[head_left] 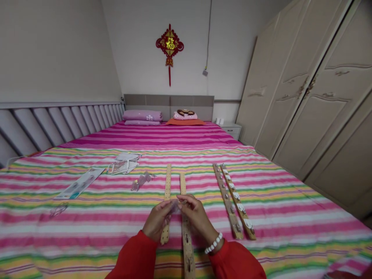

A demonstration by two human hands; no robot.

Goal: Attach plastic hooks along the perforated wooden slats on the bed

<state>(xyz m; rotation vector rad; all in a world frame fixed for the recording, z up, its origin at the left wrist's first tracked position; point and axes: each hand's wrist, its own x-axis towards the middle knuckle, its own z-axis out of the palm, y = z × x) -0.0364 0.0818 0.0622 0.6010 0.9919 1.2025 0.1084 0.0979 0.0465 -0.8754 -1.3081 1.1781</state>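
Observation:
My left hand [158,219] pinches a small clear plastic bag [175,207] between thumb and fingers. From the other side, the closed fingertips of my right hand [195,214] grip the same bag; its contents are too blurred to make out. Below the hands lies a narrow wooden strip [188,248] with metal hooks along its near part. Just left of it is a second wooden strip [167,182] dotted with holes, partly hidden by my left hand. Several more little clear bags [143,180] lie in a small heap farther left.
On the right lie a strip with metal hooks [227,197] and a strip with white pieces and hooks [238,201]. At left are a long clear package [81,183], flat plastic packets [124,162] and a crumpled clear wrapper [59,209]. A striped sheet [116,236] covers the bed.

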